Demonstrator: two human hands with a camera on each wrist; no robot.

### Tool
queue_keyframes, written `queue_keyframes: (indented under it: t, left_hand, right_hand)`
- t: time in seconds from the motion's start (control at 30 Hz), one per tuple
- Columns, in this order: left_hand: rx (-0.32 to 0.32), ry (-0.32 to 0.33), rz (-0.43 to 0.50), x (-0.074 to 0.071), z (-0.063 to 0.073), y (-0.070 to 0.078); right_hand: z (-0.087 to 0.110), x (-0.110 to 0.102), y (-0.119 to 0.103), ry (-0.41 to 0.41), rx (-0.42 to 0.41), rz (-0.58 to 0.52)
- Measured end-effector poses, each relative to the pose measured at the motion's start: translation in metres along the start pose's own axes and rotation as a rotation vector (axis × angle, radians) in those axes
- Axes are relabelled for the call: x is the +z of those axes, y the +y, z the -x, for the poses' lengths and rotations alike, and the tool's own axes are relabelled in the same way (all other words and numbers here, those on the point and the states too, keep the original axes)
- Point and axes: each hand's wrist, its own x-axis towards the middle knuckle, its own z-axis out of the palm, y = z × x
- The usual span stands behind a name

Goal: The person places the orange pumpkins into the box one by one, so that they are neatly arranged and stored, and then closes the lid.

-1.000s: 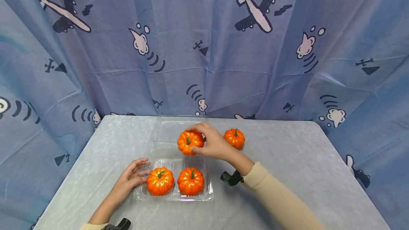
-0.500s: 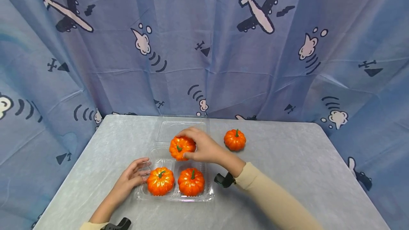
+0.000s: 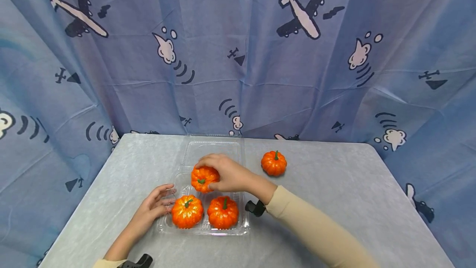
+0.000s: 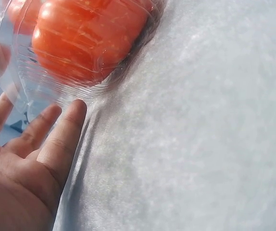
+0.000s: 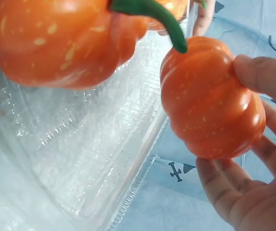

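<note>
My right hand holds a small orange pumpkin by its sides, above the back part of a clear plastic clamshell box. In the right wrist view, the thumb and fingers wrap this pumpkin, tilted beside the box wall. Two more orange pumpkins with green stems, a left one and a right one, sit in the front of the box. At the box's left side my left hand has its fingers spread. The left wrist view shows its fingertips right at the ribbed plastic wall.
Another orange pumpkin stands on the grey table, right of the box. Behind the box lies its clear lid, folded open toward the back. A blue curtain printed with planes hangs behind the table.
My right hand has carried its pumpkin left and toward me, from over the lid to over the back of the box. My left hand has stayed at the box's side.
</note>
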Motion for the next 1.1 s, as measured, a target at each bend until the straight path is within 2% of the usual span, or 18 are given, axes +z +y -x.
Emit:
queue_keyframes:
  t: [0.2,0.33,0.53,0.73,1.1]
  left_hand:
    - [0.025,-0.012,0.010,-0.001,0.001,-0.002]
    - [0.018,-0.006,0.002,0.000,0.001,-0.001]
    - [-0.005,-0.004,-0.001,0.000,0.001,0.000]
    - [0.011,-0.016,0.009,-0.001,-0.001,-0.001]
    - [-0.003,-0.014,0.011,-0.001,0.000,0.000]
  right_hand:
    - [-0.007,0.004,-0.003,-0.075,0.008,0.034]
    - [-0.013,0.006,-0.003,-0.104,-0.016,0.072]
    - [-0.019,0.009,-0.003,-0.129,-0.046,0.109]
    - [-0.025,0.011,-0.002,-0.164,-0.071,0.131]
    - [-0.033,0.015,-0.001,-0.176,-0.057,0.120]
